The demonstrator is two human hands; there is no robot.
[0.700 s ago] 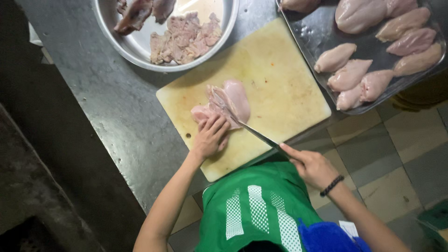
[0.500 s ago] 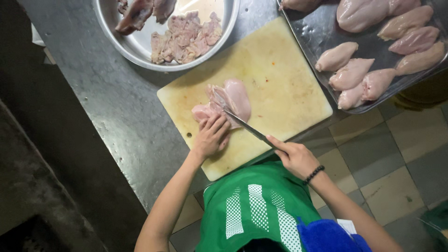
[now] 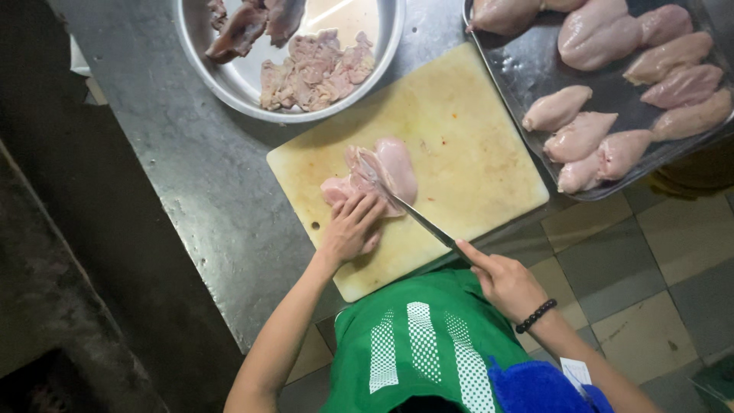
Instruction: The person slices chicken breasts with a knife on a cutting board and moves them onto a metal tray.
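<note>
A raw chicken breast (image 3: 386,170) lies on a pale yellow cutting board (image 3: 466,153). My left hand (image 3: 352,228) presses flat on the near end of the meat, fingers spread. My right hand (image 3: 506,283), with a dark bead bracelet at the wrist, is shut on the handle of a knife (image 3: 409,210). The blade runs up and left into the chicken beside my left fingers.
A round metal bowl (image 3: 222,80) with cut chicken pieces (image 3: 313,73) sits beyond the board. A dark metal tray (image 3: 527,73) at the right holds several whole chicken breasts (image 3: 596,34). All rest on a grey steel counter (image 3: 199,206). Tiled floor (image 3: 657,252) lies below right.
The knife and my right hand have shifted slightly left and forward along the meat. My left hand stays pressed on the chicken.
</note>
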